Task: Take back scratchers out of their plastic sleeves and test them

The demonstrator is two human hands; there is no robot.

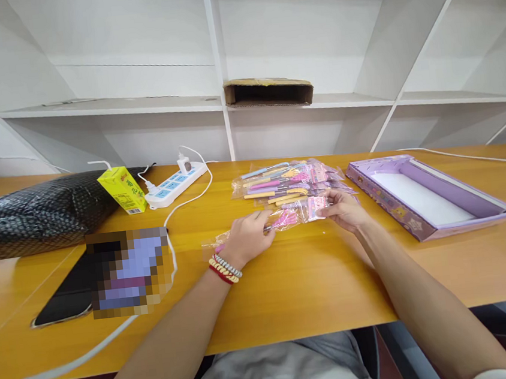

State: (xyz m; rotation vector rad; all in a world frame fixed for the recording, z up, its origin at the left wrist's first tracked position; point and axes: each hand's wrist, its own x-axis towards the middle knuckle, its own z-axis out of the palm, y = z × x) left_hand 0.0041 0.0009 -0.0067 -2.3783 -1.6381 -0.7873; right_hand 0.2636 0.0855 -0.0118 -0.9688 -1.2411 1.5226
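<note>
Both my hands hold a clear plastic packet [289, 216] just above the table. Inside it is a slim pink pen-like item, and a pink-and-white label shows at its right end. My left hand [248, 238], with bracelets at the wrist, is closed over the packet's middle and hides part of it. The right end, by the label, is pinched in the fingers of my right hand [344, 209]. Just beyond them lies a pile of similar packets [274, 182] holding pink, yellow and blue pen-like items.
A shallow purple box [394, 205] sits open at right. On the left are a yellow drink carton [122, 191], a white power strip [178, 184], a black wrapped bundle [47, 211] and a dark phone-like slab [65, 293]. A white cable [171, 246] crosses the table. A cardboard box [270, 93] stands on the shelf.
</note>
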